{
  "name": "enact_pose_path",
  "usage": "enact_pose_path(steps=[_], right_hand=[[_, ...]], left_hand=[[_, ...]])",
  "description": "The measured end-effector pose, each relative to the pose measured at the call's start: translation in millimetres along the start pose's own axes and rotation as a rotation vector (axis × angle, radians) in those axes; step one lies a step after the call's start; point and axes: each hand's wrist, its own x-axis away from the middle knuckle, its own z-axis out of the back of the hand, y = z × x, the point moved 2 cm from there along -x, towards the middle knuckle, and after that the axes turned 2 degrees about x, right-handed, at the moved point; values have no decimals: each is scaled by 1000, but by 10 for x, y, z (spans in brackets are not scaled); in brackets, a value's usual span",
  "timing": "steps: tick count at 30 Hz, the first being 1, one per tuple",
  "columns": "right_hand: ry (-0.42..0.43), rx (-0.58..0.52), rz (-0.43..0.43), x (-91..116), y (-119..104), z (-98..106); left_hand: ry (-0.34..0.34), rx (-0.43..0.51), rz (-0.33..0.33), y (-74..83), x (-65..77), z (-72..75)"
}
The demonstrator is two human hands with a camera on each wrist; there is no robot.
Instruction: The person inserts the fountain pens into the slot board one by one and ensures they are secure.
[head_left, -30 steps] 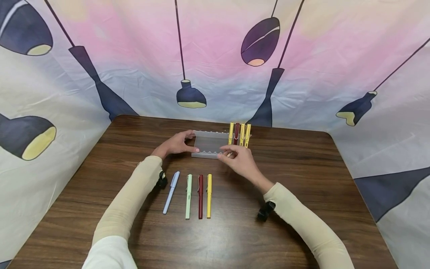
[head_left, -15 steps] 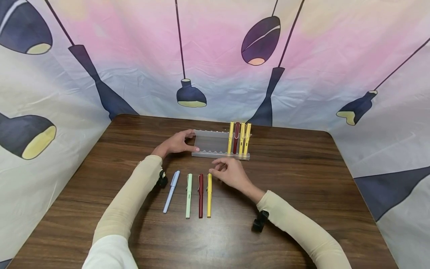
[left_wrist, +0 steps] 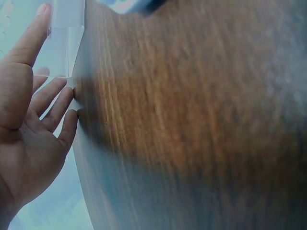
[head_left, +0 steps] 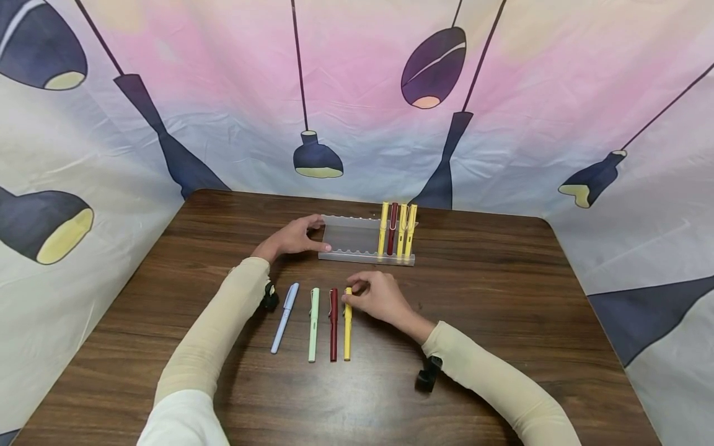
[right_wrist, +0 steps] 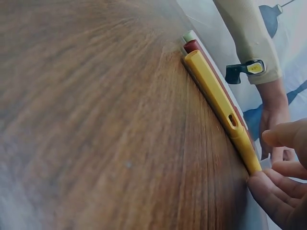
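At the back of the table stands a clear pen rack (head_left: 351, 237) with notched edges. Yellow pens (head_left: 411, 232) and one dark red pen (head_left: 393, 229) lie across its right end. My left hand (head_left: 290, 238) rests on the rack's left end, thumb along the front edge and fingers at the back; in the left wrist view its fingers look nearly straight. My right hand (head_left: 381, 298) is at the cap end of a loose yellow pen (head_left: 348, 334). In the right wrist view one fingertip touches that pen's end (right_wrist: 216, 96), while the thumb stands apart from it.
Left of the loose yellow pen lie a dark red pen (head_left: 333, 325), a pale green pen (head_left: 313, 325) and a slanted light blue pen (head_left: 284, 318). They are on a brown wooden table (head_left: 502, 297). A printed cloth (head_left: 357, 93) hangs behind the table.
My right hand has moved from the rack's front edge toward me, down to the cap end of the loose yellow pen. The left hand and the rack have not moved.
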Motion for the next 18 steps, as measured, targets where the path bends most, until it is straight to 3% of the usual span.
enact_pose_path(steps=[18], right_hand=[[-71, 58, -22, -36, 28, -70]], left_hand=[[-5, 6, 4, -1, 1, -3]])
